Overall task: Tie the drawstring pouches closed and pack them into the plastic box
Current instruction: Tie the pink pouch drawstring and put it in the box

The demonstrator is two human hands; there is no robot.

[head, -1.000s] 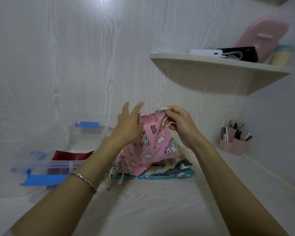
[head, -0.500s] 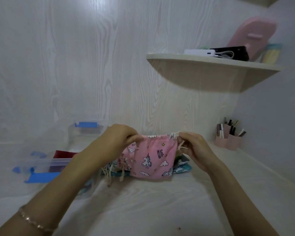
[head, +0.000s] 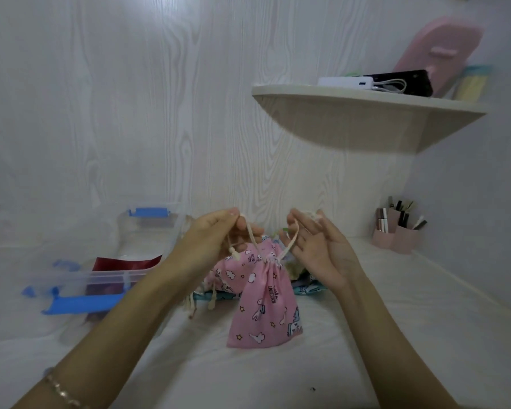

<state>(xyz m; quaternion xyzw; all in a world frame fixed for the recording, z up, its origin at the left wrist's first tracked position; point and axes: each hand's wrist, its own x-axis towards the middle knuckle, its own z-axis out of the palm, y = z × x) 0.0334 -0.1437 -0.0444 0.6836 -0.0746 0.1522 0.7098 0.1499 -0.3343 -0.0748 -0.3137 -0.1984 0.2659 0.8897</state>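
A pink unicorn-print drawstring pouch (head: pixel 266 308) hangs by its cream cords, its mouth cinched tight and its bottom near the white surface. My left hand (head: pixel 219 234) pinches the left cord, whose knotted end dangles below the fingers. My right hand (head: pixel 313 243) holds the right cord loop between thumb and fingers, the other fingers spread. Behind the pouch lies a pile of more pouches (head: pixel 233 278), pink and teal. The clear plastic box (head: pixel 121 276) with blue latches stands at the left, something dark red inside.
The box's clear lid with a blue clip (head: pixel 149 212) leans behind it near the wall. A pink holder with pens (head: pixel 396 231) stands at the right corner. A wall shelf (head: pixel 366 104) overhead carries a power bank, a dark device and a pink object.
The pouch mouth was spread wide between my hands; now both cords are pulled outward and upward, the mouth is cinched, and the pouch hangs lower and nearer me.
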